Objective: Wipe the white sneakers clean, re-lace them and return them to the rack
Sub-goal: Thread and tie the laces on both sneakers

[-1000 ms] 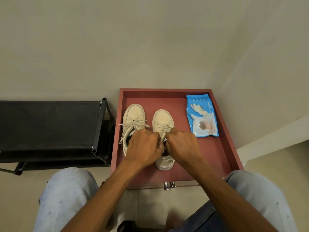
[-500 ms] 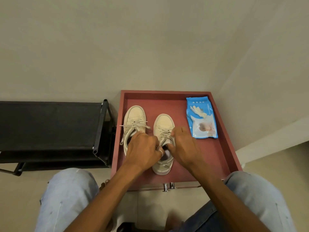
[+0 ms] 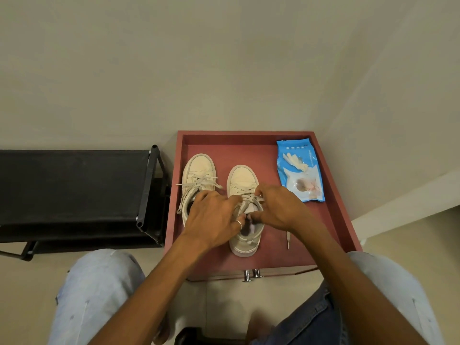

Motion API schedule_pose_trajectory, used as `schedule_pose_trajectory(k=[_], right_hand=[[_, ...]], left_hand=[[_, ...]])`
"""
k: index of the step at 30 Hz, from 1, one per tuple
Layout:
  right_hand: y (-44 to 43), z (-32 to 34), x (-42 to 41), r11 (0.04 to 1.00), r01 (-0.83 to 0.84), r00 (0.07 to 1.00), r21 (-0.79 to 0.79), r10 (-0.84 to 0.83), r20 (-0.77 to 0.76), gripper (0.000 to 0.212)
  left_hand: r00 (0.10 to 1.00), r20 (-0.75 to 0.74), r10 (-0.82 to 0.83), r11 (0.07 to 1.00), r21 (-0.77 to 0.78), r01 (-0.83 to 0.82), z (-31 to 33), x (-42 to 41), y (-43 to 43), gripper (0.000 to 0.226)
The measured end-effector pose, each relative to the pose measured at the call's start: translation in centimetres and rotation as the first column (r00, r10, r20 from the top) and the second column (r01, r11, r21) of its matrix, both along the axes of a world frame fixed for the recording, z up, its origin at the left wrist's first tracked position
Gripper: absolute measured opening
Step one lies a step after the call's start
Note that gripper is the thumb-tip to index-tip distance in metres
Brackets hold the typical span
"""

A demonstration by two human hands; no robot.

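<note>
Two white sneakers stand side by side, toes away from me, on a red tray-topped table (image 3: 331, 220). The left sneaker (image 3: 198, 170) has its laces tied loosely. Over the tongue of the right sneaker (image 3: 242, 180), my left hand (image 3: 214, 219) and my right hand (image 3: 278, 207) both pinch its lace (image 3: 245, 202). A loose lace end (image 3: 288, 239) trails onto the table under my right wrist. The shoe's opening is partly hidden by my fingers.
A blue pack of wet wipes (image 3: 300, 170) lies at the table's back right. A black shoe rack (image 3: 74, 185) stands to the left, against the wall. My knees in light jeans frame the table's front edge, where two metal knobs (image 3: 251, 273) stick out.
Both hands have slid slightly forward along the right sneaker and spread apart a little, uncovering more of its heel. A lace end now shows on the table beneath my right wrist.
</note>
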State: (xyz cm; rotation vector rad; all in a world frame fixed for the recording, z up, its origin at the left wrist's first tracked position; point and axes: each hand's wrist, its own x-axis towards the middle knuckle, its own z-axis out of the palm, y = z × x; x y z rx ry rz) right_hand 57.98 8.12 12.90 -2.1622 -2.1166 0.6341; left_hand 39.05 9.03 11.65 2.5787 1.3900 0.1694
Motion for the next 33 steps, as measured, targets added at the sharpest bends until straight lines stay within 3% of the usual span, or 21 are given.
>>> schedule_pose_trajectory(k=[2, 4, 9, 12, 14, 16, 18, 20, 24, 27, 33], right_hand=[[0.2, 0.3, 0.3, 0.999, -0.005, 1.0, -0.051, 0.006, 0.017, 0.06], [0.3, 0.9, 0.6, 0.998, -0.014, 1.0, -0.068, 0.015, 0.009, 0.054], [0.6, 2.8, 1.7, 0.999, -0.007, 1.0, -0.034, 0.006, -0.027, 0.021], [0.5, 3.1, 2.4, 1.0, 0.009, 0.999, -0.019, -0.008, 0.046, 0.038], [0.5, 3.6, 2.9, 0.998, 0.066, 0.998, -0.026, -0.066, 0.008, 0.048], [0.6, 4.6, 3.2, 0.986, 0.157, 0.968, -0.063, -0.166, -0.188, 0.054], [0.4, 6.1, 3.1, 0.952, 0.277, 0.833, -0.132, -0.306, -0.46, 0.053], [0.3, 7.5, 2.9, 0.919, 0.353, 0.662, -0.177, -0.379, -0.647, 0.044], [0.3, 9.2, 2.1, 0.92, 0.361, 0.444, -0.149, -0.311, -0.841, 0.034], [0.4, 10.0, 1.2, 0.927, 0.366, 0.386, -0.083, -0.233, -0.893, 0.031], [0.2, 11.0, -1.3, 0.946, 0.306, 0.473, 0.109, -0.052, -0.879, 0.032]], left_hand=[[0.999, -0.035, 0.019, 0.999, 0.026, -0.018, 0.1, -0.2, 0.2, 0.041], [0.999, -0.049, 0.022, 0.999, 0.046, -0.02, 0.1, -0.3, 0.2, 0.052], [0.999, -0.044, -0.026, 0.999, -0.042, 0.024, -0.1, -0.8, 0.6, 0.051], [1.0, 0.023, -0.019, 0.998, -0.052, 0.02, 0.0, -0.9, 1.0, 0.043], [0.985, 0.169, 0.038, 0.995, -0.093, -0.023, 0.5, -0.8, 1.3, 0.036], [0.89, 0.414, 0.191, 0.964, -0.25, -0.091, 1.8, -0.6, 1.6, 0.035], [0.696, 0.608, 0.383, 0.889, -0.446, -0.1, 3.6, -0.5, 1.8, 0.03], [0.52, 0.692, 0.5, 0.826, -0.561, -0.047, 5.2, -0.5, 1.6, 0.025], [0.335, 0.786, 0.519, 0.825, -0.563, 0.043, 6.3, -0.6, 1.7, 0.02], [0.352, 0.813, 0.464, 0.835, -0.534, 0.133, 6.7, 0.0, 1.8, 0.019], [0.48, 0.84, 0.254, 0.817, -0.452, 0.358, 6.9, 1.9, 1.7, 0.015]])
